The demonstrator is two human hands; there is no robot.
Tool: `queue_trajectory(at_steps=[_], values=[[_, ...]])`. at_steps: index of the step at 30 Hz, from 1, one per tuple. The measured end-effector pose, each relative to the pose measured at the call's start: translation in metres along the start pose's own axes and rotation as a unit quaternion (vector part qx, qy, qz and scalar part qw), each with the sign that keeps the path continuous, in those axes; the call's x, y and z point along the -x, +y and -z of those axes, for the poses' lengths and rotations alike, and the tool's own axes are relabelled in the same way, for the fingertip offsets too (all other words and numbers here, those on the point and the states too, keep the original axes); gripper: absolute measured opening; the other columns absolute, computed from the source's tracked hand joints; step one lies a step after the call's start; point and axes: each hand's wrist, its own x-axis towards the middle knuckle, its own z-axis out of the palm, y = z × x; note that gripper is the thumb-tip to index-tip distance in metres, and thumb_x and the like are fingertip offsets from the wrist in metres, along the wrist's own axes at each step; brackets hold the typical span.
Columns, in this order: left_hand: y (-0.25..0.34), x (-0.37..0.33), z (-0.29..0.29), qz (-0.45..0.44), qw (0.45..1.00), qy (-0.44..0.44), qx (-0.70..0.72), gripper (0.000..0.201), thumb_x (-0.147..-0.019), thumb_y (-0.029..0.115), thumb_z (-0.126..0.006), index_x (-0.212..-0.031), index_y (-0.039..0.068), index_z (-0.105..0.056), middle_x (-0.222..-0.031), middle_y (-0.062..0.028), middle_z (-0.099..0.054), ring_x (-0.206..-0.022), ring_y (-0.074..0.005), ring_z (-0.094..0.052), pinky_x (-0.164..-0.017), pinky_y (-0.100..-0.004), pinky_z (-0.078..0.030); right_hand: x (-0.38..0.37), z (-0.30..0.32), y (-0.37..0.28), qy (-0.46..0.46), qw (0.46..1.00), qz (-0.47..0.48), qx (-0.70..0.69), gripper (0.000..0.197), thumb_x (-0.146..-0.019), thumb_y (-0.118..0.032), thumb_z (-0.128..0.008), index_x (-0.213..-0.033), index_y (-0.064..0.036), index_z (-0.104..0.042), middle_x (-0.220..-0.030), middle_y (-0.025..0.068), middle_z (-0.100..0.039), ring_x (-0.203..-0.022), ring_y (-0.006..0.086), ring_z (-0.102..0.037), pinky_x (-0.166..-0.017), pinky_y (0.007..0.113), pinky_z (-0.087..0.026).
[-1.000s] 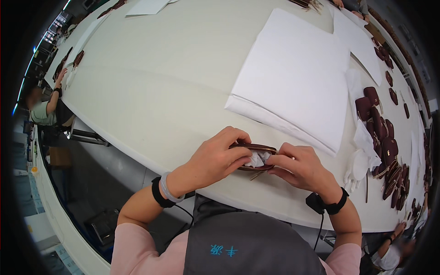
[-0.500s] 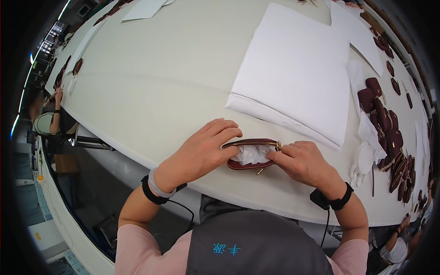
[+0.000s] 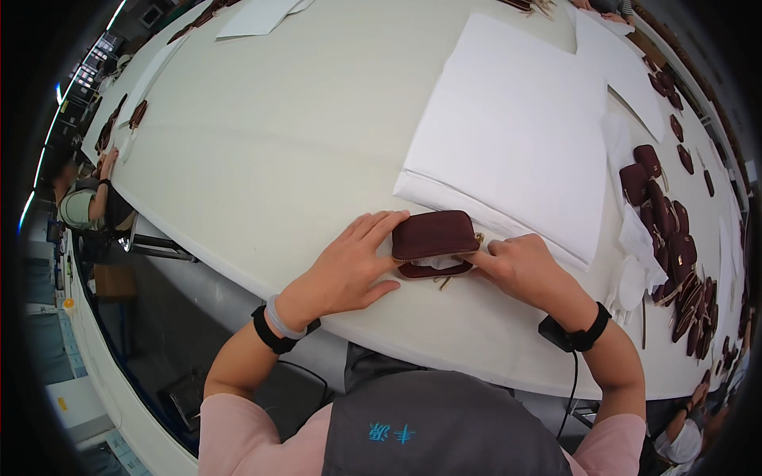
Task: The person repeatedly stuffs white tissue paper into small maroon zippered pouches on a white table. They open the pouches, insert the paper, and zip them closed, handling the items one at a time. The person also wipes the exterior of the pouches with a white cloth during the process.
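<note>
A small dark red zip pouch (image 3: pixel 433 234) lies tipped between my hands, its front panel turned up. Its gold-toothed zipper is undone along the near side, and white tissue paper (image 3: pixel 438 262) shows in the gap. My left hand (image 3: pixel 353 260) is at the pouch's left end, fingers against its edge and one at the opening, the thumb stretched apart. At the other end my right hand (image 3: pixel 520 268) grips the corner by the opening, its fingertips partly hidden. A gold zipper pull (image 3: pixel 444 282) hangs below the near edge.
Beyond the pouch lies a stack of large white sheets (image 3: pixel 508 135) on the pale table (image 3: pixel 270 159). To the right are many dark red pouches (image 3: pixel 681 252), piled near a white glove (image 3: pixel 627 287). Other people sit at the table's left and right edges.
The pouch has tipped so its dark red panel faces up and its opening has narrowed toward me. My left thumb has come out of the opening and now stretches apart.
</note>
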Motion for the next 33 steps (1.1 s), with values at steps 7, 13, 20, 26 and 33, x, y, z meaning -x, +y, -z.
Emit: queue_trajectory(at_steps=[7, 13, 20, 26, 33], values=[[-0.009, -0.012, 0.004, 0.107, 0.972, -0.017, 0.21, 0.031, -0.079, 0.006, -0.08, -0.109, 0.009, -0.073, -0.134, -0.0148, -0.059, -0.114, -0.0311, -0.062, -0.088, -0.0372, -0.056, -0.003, 0.024, 0.01, 0.115, 0.974, 0.021, -0.195, 0.024, -0.088, -0.023, -0.076, -0.112, -0.0156, -0.073, -0.091, 0.0056, -0.059, -0.081, 0.0233, -0.063, -0.065, 0.037, -0.05], [-0.016, -0.011, -0.012, 0.01, 0.978, 0.002, 0.208, 0.035, -0.076, 0.005, -0.083, -0.109, 0.012, -0.074, -0.137, -0.0132, -0.057, -0.122, -0.0329, -0.057, -0.096, -0.0407, -0.052, 0.0, 0.024, 0.017, -0.022, 0.955, 0.003, -0.296, 0.032, -0.084, -0.031, -0.081, -0.112, -0.0173, -0.076, -0.09, 0.0061, -0.062, -0.081, 0.0255, -0.063, -0.07, 0.04, -0.05], [0.002, -0.012, -0.006, -0.068, 0.994, -0.036, 0.073, 0.026, -0.071, 0.016, -0.087, -0.092, 0.013, -0.073, -0.136, -0.0112, -0.055, -0.138, -0.0386, -0.042, -0.117, -0.0581, -0.033, 0.02, 0.013, -0.001, -0.048, 0.987, 0.046, -0.147, 0.027, -0.084, -0.028, -0.078, -0.109, -0.0183, -0.074, -0.074, 0.0041, -0.067, -0.069, 0.0261, -0.067, -0.06, 0.04, -0.052], [0.004, -0.01, -0.012, -0.078, 0.995, -0.034, 0.044, 0.027, -0.074, 0.031, -0.086, -0.081, 0.01, -0.07, -0.132, -0.0112, -0.055, -0.139, -0.0388, -0.04, -0.118, -0.0636, -0.028, 0.027, -0.006, -0.006, 0.016, 0.991, 0.034, -0.125, 0.024, -0.083, -0.025, -0.077, -0.104, -0.0163, -0.07, -0.07, 0.0037, -0.066, -0.064, 0.0282, -0.066, -0.055, 0.041, -0.05], [0.01, -0.007, -0.009, -0.074, 0.995, 0.009, 0.059, 0.03, -0.078, 0.033, -0.084, -0.085, 0.006, -0.072, -0.132, -0.0132, -0.055, -0.137, -0.0395, -0.041, -0.116, -0.0577, -0.032, 0.031, 0.029, -0.024, 0.073, 0.958, -0.025, -0.277, 0.028, -0.087, -0.021, -0.077, -0.113, -0.0163, -0.068, -0.077, 0.0043, -0.069, -0.063, 0.0257, -0.064, -0.06, 0.036, -0.049]])
